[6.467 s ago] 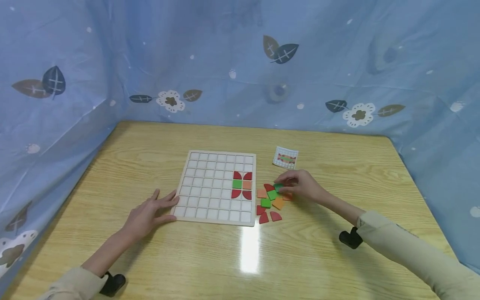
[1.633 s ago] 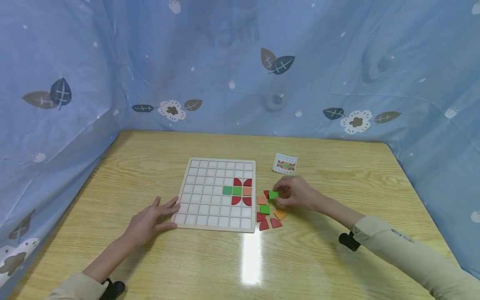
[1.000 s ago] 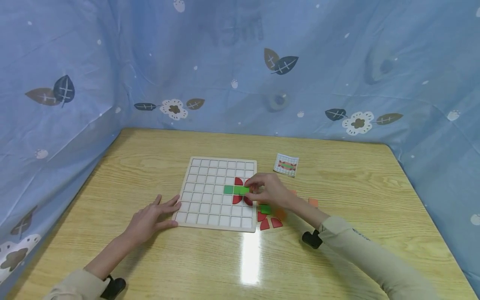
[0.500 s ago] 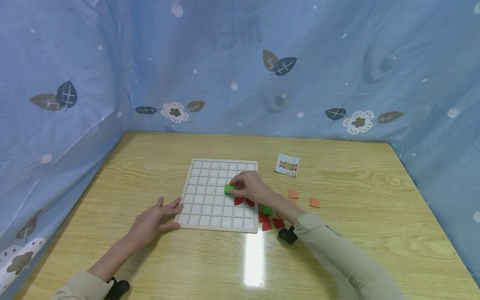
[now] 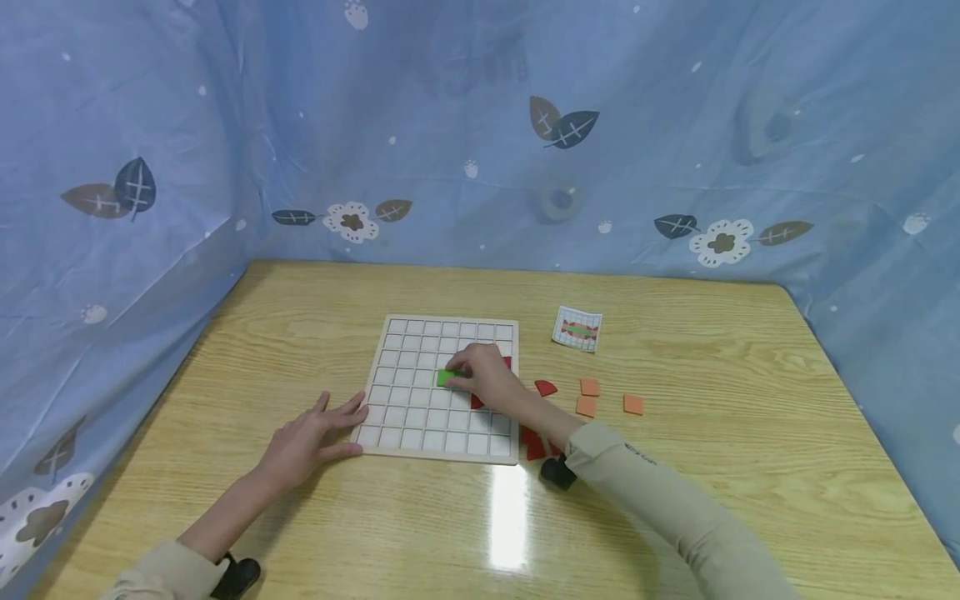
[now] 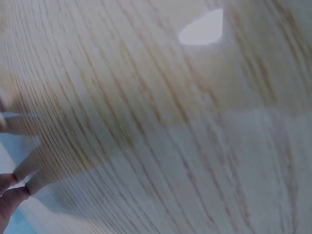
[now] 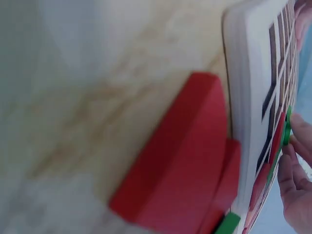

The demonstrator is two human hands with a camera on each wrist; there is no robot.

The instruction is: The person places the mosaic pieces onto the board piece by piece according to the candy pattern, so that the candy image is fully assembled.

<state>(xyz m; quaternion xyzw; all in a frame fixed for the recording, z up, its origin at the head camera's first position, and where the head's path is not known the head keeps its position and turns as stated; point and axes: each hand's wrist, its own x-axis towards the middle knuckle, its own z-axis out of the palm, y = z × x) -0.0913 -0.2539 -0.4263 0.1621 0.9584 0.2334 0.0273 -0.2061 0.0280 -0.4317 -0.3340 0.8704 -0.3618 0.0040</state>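
Observation:
Over the white gridded board point(image 5: 408, 417), my right hand point(image 5: 487, 381) pinches a bright green square tile point(image 5: 445, 377) between thumb and fingers at a cell left of the laid tiles. In the right wrist view the same green tile point(image 7: 287, 127) is between the fingertips at the board's surface. Red quarter-circle tiles point(image 5: 476, 402) lie in the board; the hand hides most of their neighbours. My left hand point(image 5: 303, 442) rests with extended fingers against the board's left edge. Only some fingertips point(image 6: 17, 192) show in the left wrist view.
Right of the board lie a loose red quarter-circle tile point(image 5: 546, 387), several orange square tiles point(image 5: 633, 404), and more red pieces point(image 7: 180, 161) close to the board's edge, partly behind the right forearm. A small pattern card point(image 5: 577, 328) lies farther back. Patterned blue cloth point(image 5: 450, 125) surrounds the wooden table point(image 5: 337, 533).
My right hand has moved left from the loose pieces onto the board, carrying the green tile. Orange tiles now lie spread farther right. A darker green tile was added to the board earlier. Left hand stays.

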